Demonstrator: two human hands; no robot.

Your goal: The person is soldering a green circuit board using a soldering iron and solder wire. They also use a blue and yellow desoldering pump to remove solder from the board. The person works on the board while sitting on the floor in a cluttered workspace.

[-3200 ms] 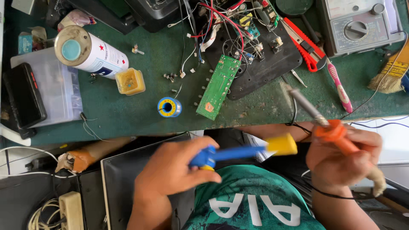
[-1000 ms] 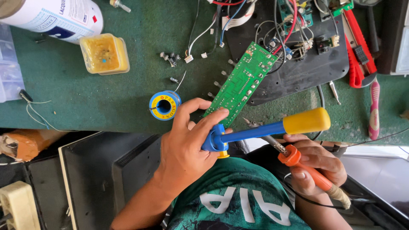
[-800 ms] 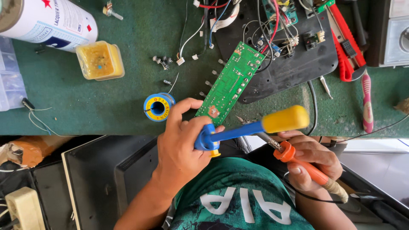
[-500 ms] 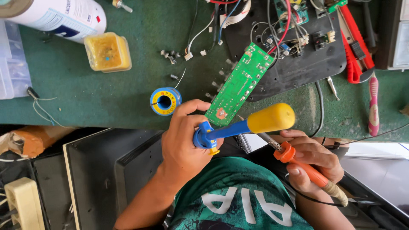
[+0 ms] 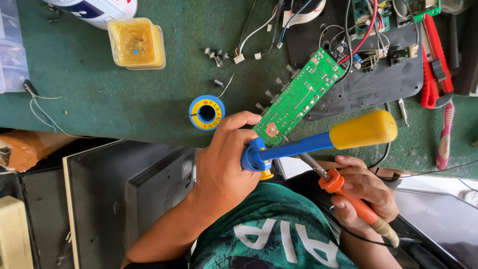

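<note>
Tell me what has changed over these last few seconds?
Both hands came forward to the green circuit board. The left hand brought the blue and yellow suction tool over the board's near end, and the right hand turned the orange soldering iron toward it. Both grips, the solder spool and the yellow tub stayed as they were.

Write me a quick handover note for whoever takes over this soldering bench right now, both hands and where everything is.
Left hand: gripping the blue and yellow desoldering pump, its tip by the near end of the green circuit board.
Right hand: holding the orange-handled soldering iron, its shaft reaching under the pump toward that end of the board.
On the green mat: solder spool, yellow flux tub, red cutters.
Done: tools brought to the board. Whether any joint is cleared cannot be seen.
</note>
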